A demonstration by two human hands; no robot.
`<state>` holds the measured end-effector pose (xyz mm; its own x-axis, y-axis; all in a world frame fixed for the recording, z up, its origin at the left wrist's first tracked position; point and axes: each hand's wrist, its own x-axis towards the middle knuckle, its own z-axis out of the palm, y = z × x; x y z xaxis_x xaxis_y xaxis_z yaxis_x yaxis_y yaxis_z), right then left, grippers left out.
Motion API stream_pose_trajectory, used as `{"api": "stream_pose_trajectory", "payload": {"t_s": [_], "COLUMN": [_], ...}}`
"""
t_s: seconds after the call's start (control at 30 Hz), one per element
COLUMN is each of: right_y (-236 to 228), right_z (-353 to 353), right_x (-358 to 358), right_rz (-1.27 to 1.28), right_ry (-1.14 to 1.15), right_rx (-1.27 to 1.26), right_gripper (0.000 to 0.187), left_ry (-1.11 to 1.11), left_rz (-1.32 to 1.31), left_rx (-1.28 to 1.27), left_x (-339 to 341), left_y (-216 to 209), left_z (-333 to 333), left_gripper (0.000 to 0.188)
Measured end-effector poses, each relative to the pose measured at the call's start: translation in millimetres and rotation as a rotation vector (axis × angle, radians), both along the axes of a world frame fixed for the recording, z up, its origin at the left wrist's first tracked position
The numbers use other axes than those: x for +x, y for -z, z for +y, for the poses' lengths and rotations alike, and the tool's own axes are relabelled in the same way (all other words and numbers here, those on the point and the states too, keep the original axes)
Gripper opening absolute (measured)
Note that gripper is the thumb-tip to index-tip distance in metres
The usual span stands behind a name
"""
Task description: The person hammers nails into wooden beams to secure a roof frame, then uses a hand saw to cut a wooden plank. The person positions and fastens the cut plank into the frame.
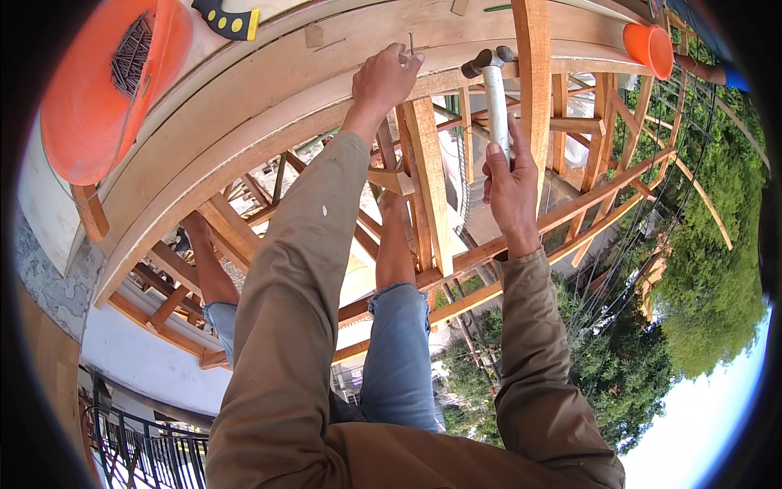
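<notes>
My left hand (381, 88) pinches an upright nail (411, 41) over a long wooden board (269, 104); its fingertips hide the lower end. In my right hand (513, 194) is a hammer (495, 98) with a pale handle, gripped low down. The dark hammer head is a short way right of the nail, beside an upright timber post (533, 73). A loose nail (331, 44) lies on the boards left of my left hand.
An orange bucket (77, 106) at the upper left holds many nails (132, 57). Next to it is a black and yellow saw handle (228, 20). Another orange bucket (649, 50) sits at the upper right, near another person's arm (702, 70). Open timber framing (432, 187) spans below my arms.
</notes>
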<state>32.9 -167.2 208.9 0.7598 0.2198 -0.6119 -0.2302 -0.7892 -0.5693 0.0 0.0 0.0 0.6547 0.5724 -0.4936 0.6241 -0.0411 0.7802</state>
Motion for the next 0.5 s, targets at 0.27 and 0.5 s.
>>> {"api": "stream_pose_trajectory", "payload": {"t_s": [0.27,0.5], "right_y": [-0.8,-5.3], "right_z": [6.7,61.3], "right_x": [10.0,44.1], "right_rz": [-0.096,-0.237], "right_ry": [-0.226,-0.576], "right_rx": [-0.002,-0.063], "right_gripper": [0.056,0.052], "left_ry": [0.036,0.06], "left_rz": [0.093,0.049], "left_rx": [-0.078,0.06], "left_x": [5.7,-1.2], "left_y": [-10.3,-19.7], "left_z": [6.0,3.0], "left_gripper": [0.038,0.036]}}
